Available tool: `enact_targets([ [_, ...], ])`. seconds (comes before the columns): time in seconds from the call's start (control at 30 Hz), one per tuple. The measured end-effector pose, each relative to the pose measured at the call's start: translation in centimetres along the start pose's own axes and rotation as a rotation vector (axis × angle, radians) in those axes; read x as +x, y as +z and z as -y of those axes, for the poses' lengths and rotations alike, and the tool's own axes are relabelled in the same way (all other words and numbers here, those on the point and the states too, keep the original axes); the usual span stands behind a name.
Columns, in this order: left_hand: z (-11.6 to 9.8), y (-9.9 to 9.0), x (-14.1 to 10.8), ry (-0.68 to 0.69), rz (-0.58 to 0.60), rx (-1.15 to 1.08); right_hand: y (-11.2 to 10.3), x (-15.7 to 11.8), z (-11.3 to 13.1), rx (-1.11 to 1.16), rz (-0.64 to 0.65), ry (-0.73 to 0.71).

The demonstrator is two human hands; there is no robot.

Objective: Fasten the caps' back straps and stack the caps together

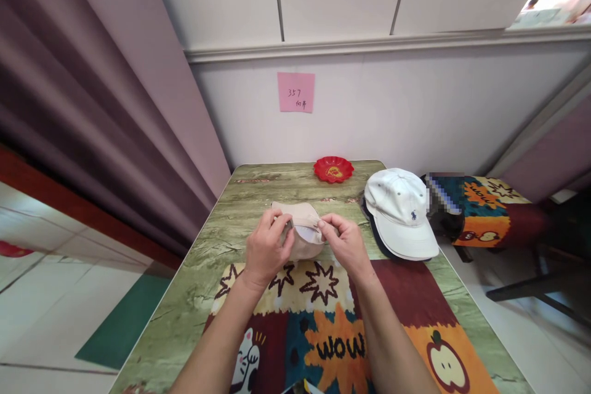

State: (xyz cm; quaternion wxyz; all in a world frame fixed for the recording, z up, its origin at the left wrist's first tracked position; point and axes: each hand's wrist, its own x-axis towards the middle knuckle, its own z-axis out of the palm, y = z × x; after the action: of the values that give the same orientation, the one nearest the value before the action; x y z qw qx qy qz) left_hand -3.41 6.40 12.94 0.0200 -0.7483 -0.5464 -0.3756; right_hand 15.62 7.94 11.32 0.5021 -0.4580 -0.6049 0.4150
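Observation:
A beige cap [305,250] is held over the middle of the table, its back opening and strap facing me. My left hand [269,245] is closed on the left side of the strap, thumb and fingers pinched together. On the other side, my right hand [344,242] pinches the strap's right end between thumb and fingers. A white cap [401,215] with a small blue logo rests on a dark cap at the table's right edge.
A red scalloped dish [333,170] sits at the table's back. A colourful patterned mat [323,345] covers the near part of the wooden table [184,295]. A pink note [296,92] is on the wall; a patterned-covered stool [484,221] stands to the right.

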Motion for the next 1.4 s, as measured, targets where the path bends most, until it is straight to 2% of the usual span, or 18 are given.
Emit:
enact_targets([
  [0.13, -0.5, 0.2, 0.0, -0.085, 0.002, -0.180, 0.2, -0.1, 0.3, -0.014, 0.006, -0.017],
  [0.37, -0.5, 0.9, -0.1, -0.530, 0.008, -0.673, 1.4, 0.0, -0.3, 0.010, 0.004, 0.025],
  [0.63, -0.4, 1.7, 0.0, -0.845, -0.099, -1.055, 1.9, -0.3, -0.1, -0.040, -0.031, 0.046],
  [0.77, -0.4, 1.9, -0.3, -0.901, -0.129, -1.176, 1.8, -0.3, 0.0, -0.074, -0.055, 0.071],
  [0.93, -0.3, 2.0, -0.7, -0.863, -0.173, -1.088, 1.5, -0.5, 0.4, -0.105, -0.005, 0.042],
  [1.03, -0.5, 1.9, -0.7, -0.863, -0.139, -1.099, 1.5, -0.6, 0.6, -0.185, 0.030, 0.015],
  [1.17, -0.7, 1.8, -0.5, -0.896, -0.096, -1.168, 1.6, -0.7, 0.6, -0.239, 0.012, 0.009],
  [1.3, -0.2, 1.9, -0.3, -0.907, -0.024, -1.166, 1.5, -0.5, 0.6, -0.231, -0.021, 0.002],
  [1.4, 0.3, 1.9, -0.1, -0.966, 0.029, -1.215, 1.4, -0.4, 0.5, -0.232, -0.021, -0.011],
])
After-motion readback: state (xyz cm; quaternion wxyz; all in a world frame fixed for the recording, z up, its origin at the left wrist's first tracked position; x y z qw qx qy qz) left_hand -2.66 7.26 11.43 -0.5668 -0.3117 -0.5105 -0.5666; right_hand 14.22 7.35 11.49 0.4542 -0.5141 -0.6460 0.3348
